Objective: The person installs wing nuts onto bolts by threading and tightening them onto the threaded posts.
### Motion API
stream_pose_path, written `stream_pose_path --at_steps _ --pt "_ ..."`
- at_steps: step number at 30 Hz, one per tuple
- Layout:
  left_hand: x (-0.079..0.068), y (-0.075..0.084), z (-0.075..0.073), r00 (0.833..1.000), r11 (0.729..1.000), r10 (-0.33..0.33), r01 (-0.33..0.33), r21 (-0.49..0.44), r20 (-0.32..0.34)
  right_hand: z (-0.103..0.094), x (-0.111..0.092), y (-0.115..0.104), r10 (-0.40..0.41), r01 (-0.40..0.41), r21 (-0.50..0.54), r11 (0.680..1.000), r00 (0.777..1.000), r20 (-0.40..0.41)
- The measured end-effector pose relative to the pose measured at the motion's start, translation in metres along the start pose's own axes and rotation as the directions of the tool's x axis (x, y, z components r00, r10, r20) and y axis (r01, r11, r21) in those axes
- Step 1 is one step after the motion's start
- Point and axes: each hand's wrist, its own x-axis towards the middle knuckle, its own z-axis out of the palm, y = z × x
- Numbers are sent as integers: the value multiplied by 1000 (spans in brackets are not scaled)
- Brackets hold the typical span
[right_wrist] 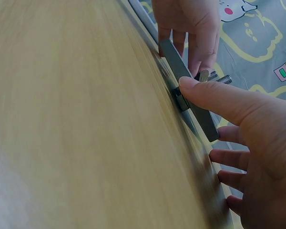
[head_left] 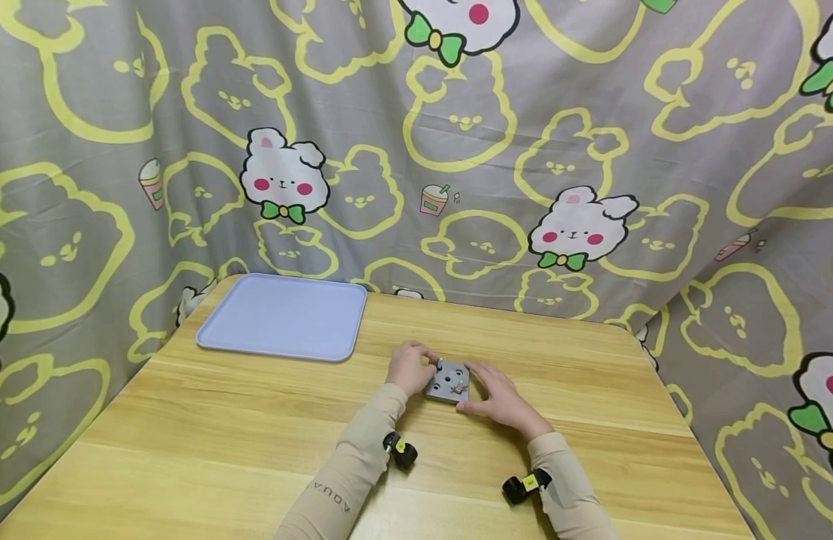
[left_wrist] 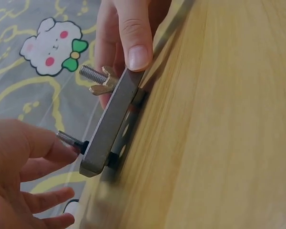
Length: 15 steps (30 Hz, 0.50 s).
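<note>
A grey metal plate [head_left: 443, 388] with holes is held tilted on edge, just above the wood in the wrist views. My right hand [head_left: 500, 397] grips it by opposite edges, the thumb [right_wrist: 200, 88] along the near side. Through the plate runs a threaded bolt [left_wrist: 91, 74] bearing a brass-coloured wing nut [left_wrist: 105, 83]. A second bolt [left_wrist: 67, 139], with a black collar or nut [left_wrist: 84, 147] at its base, stands near the other end. My left hand [head_left: 411, 367] pinches at this second bolt with thumb and forefinger, other fingers spread. Bolt heads show under the plate.
A pale lilac tray [head_left: 281, 315] lies at the back left of the wooden table [head_left: 221, 442]. Behind the table hangs a grey curtain [head_left: 362, 255] with cartoon rabbits. Black cameras [head_left: 522, 489] are strapped to both wrists.
</note>
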Motion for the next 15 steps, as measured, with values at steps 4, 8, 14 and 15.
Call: stream_pose_path --at_steps 4,8,14,15 --pt "0 0 -1 999 999 17 -19 34 51 0 0 0 1 -1 -1 1000 1000 0" --pt "-1 0 -2 997 999 17 -21 46 81 0 0 0 1 -1 -2 1000 1000 0" --pt "-1 0 -1 998 1000 8 -6 -21 59 0 0 -1 5 -5 -1 1000 1000 1" --pt "-1 0 -1 999 999 6 -4 -32 54 0 0 -1 5 -5 -3 1000 1000 0"
